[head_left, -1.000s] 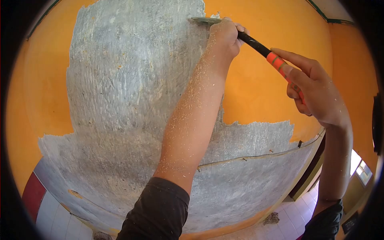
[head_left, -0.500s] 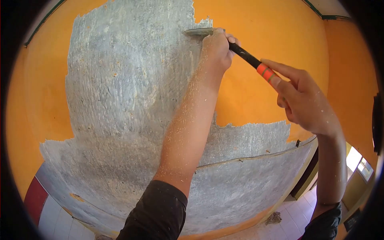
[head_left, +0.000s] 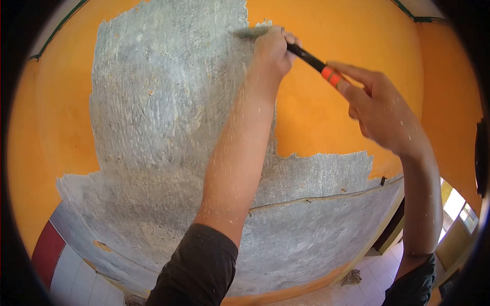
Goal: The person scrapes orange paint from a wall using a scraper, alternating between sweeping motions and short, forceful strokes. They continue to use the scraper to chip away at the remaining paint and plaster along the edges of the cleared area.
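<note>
Both hands are on a paint scraper [head_left: 309,58] with a black handle, orange bands and a flat metal blade. My left hand [head_left: 274,50] is closed around its upper end, just behind the blade. Farther down, my right hand [head_left: 375,109] wraps the banded part of the handle, its index finger stretched along it. The blade, slightly blurred, lies against the wall beside a ragged edge between bare grey plaster [head_left: 168,102] and orange paint [head_left: 347,102]. Pale flecks dot both forearms. My left fingers partly hide the blade's base.
A thin cable [head_left: 301,201] runs across the lower wall, with small nails along it. Debris [head_left: 352,277] lies on the tiled floor [head_left: 370,278] at lower right. An orange side wall [head_left: 449,97] stands at right, and a dark red panel [head_left: 48,252] at lower left.
Both hands and the scraper have shifted slightly up and left in view. The grip of each hand stays the same. The view itself has moved a little.
</note>
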{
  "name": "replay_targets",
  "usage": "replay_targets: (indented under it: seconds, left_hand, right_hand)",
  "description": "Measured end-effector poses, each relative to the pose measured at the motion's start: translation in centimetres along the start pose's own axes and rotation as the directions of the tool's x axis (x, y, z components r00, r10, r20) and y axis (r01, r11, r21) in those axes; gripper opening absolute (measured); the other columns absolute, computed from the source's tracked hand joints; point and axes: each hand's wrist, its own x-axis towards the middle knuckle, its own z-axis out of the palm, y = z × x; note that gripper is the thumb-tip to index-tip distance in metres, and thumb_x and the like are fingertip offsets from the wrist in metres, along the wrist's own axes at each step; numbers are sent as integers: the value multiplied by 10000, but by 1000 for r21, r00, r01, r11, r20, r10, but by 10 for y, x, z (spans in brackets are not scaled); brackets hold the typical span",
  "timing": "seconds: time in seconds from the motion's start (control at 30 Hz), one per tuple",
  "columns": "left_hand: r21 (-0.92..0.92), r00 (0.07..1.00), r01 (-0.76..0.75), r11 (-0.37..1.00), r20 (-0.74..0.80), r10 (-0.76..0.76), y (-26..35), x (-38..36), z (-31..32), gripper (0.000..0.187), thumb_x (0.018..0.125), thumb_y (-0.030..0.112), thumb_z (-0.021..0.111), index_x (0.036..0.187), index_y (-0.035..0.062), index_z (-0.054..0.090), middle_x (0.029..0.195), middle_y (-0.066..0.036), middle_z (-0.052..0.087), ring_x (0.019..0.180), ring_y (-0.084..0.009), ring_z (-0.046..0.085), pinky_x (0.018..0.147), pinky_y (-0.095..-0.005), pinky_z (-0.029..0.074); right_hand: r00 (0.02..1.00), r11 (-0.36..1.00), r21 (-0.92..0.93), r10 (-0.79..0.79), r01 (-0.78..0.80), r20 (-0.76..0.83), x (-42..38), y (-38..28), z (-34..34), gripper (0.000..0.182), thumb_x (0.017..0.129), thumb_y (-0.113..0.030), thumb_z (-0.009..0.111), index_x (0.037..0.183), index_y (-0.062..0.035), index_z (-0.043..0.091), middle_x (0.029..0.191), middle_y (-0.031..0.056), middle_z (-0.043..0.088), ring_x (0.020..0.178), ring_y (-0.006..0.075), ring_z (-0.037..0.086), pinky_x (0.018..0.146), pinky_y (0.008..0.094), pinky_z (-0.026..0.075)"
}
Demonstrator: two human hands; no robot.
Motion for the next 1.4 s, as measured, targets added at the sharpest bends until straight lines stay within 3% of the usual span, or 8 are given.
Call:
replay_targets:
  seconds: [0.23, 0.6, 0.77, 0.8, 0.97, 1.1, 1.2, 1.4]
  left_hand:
    - [-38, 1000, 12, 999, -15, -12, -2, -2, -3, 113, 950, -32, 400, 888, 50, 447, 707, -19, 414, 598, -137, 445, 625, -332, 483]
    - [-87, 999, 36, 996, -24, -38, 9, -4, 0, 139, 915, -83, 380, 861, 37, 425, 742, -18, 411, 600, -112, 423, 601, -268, 445]
    - [1, 998, -62, 998, -30, 62, 12, 7, 3, 124, 917, -81, 384, 923, 31, 436, 747, -28, 430, 626, -136, 446, 622, -297, 451]
    - [-44, 997, -56, 997, -55, 54, 14, 13, 8, 151, 890, -103, 370, 899, 30, 440, 761, -37, 455, 629, -153, 458, 620, -314, 448]
    - [-55, 997, -66, 996, -52, 63, -1, 8, -3, 37, 983, 17, 401, 963, 23, 432, 773, -63, 455, 608, -173, 461, 640, -380, 481]
    - [-77, 987, -100, 992, -133, 89, 0, 3, 3, 141, 884, -106, 372, 889, -5, 470, 842, -92, 495, 706, -197, 501, 681, -324, 485]
    - [-54, 987, -97, 994, -130, 89, 8, 12, 12, 136, 902, -80, 361, 909, -17, 480, 859, -106, 502, 728, -220, 526, 729, -343, 513]
    - [-8, 989, -114, 993, -99, 113, 5, -8, 3, 140, 1002, 65, 393, 996, -56, 462, 836, -118, 506, 774, -250, 595, 740, -403, 581]
  right_hand:
    - [994, 993, -58, -105, 104, -21, 6, 18, 6, 424, 1014, -324, 503, 1368, -99, 556, 583, -51, 361, 447, 34, 330, 414, 225, 303]
    - [994, 993, -75, -100, 97, -42, 7, 6, 0, 394, 985, -299, 507, 1248, -33, 632, 580, 93, 489, 502, 142, 442, 531, 320, 399]
    - [988, 986, -56, -157, 156, -12, 14, 6, -1, 429, 997, -374, 523, 1341, -127, 590, 596, -22, 415, 446, 41, 378, 416, 223, 339]
    - [999, 991, -126, -43, 41, -6, 13, -9, -10, 397, 980, -321, 515, 1235, -47, 647, 621, 117, 531, 541, 159, 482, 573, 342, 431]
    - [998, 982, -180, -59, 56, -8, 6, -6, -18, 383, 978, -321, 512, 1216, -62, 662, 645, 116, 549, 560, 164, 502, 587, 339, 435]
    - [983, 957, -237, -181, 166, -44, 10, -3, -13, 374, 975, -316, 511, 1211, -72, 669, 720, 143, 618, 599, 184, 549, 631, 339, 454]
    - [998, 965, -258, 58, -53, 13, 15, -18, -18, 372, 972, -326, 519, 1194, -75, 677, 832, 152, 651, 683, 212, 590, 693, 335, 468]
    - [975, 930, -324, -209, 174, -77, 14, 0, -21, 396, 956, -381, 555, 1194, -90, 681, 1062, 163, 648, 792, 217, 620, 732, 327, 488]
